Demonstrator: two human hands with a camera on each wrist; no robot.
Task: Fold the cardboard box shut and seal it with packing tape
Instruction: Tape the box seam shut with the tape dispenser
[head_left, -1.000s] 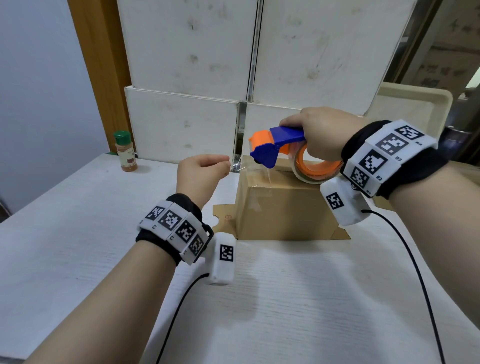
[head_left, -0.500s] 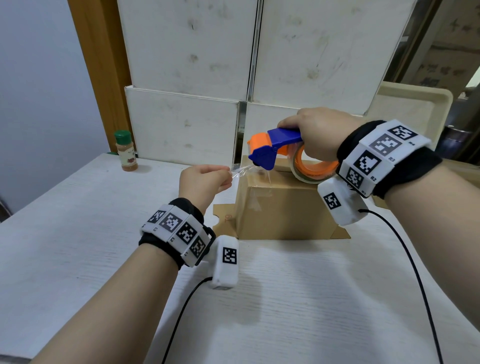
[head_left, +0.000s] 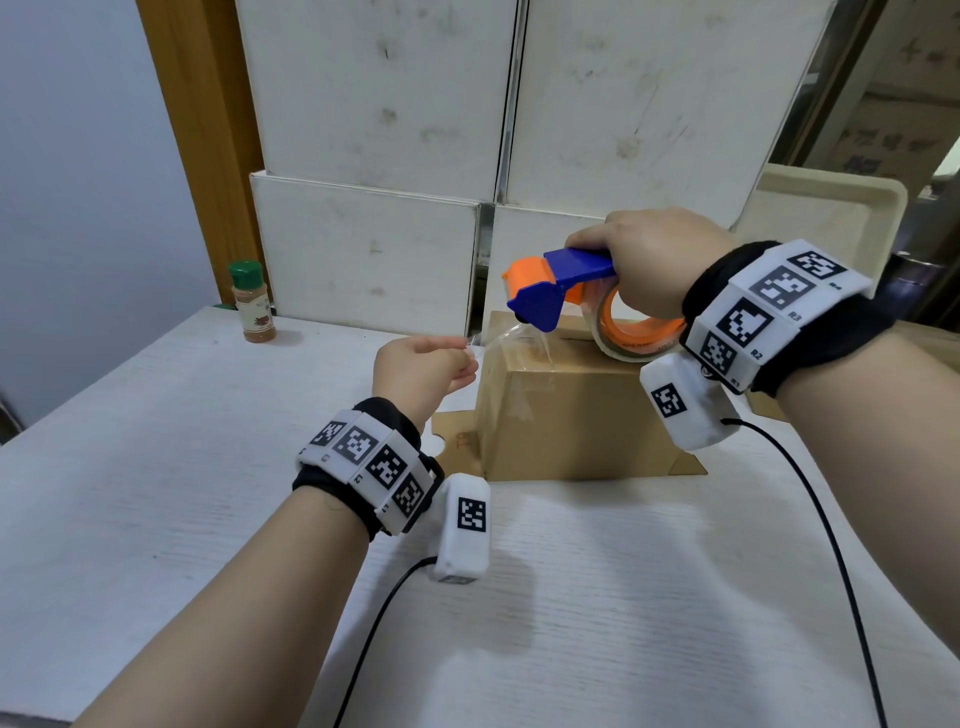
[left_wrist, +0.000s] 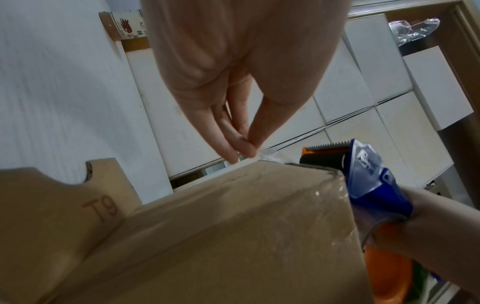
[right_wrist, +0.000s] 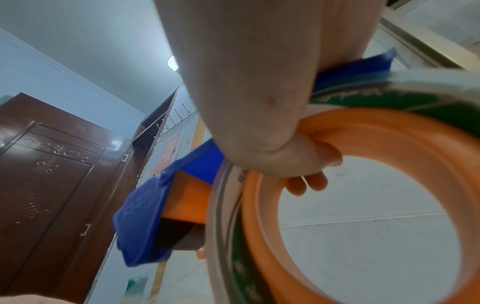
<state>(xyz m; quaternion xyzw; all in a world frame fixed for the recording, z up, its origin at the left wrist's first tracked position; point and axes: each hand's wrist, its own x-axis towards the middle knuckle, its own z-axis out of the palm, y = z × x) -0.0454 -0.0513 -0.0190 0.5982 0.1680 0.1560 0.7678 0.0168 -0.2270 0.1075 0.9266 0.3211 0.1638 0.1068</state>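
Note:
A small brown cardboard box (head_left: 566, 415) stands on the white table (head_left: 156, 467), top flaps folded down, bottom flaps splayed on the table. My right hand (head_left: 649, 265) grips a blue and orange tape dispenser (head_left: 561, 291) just above the box's top left part; its fingers curl through the orange ring (right_wrist: 376, 185). A strip of clear tape (head_left: 498, 338) runs from the dispenser to my left hand (head_left: 421, 369), which pinches the tape's free end (left_wrist: 262, 153) between thumb and fingers at the box's upper left corner (left_wrist: 259, 164).
A spice bottle with a green cap (head_left: 252, 301) stands at the table's far left. White boxes (head_left: 374, 156) are stacked behind the cardboard box. A beige tray (head_left: 831, 218) leans at the back right. Black wrist cables (head_left: 831, 545) trail over the near table.
My left hand has lowered with the tape end towards the box's upper left corner. The dispenser has shifted slightly down and left.

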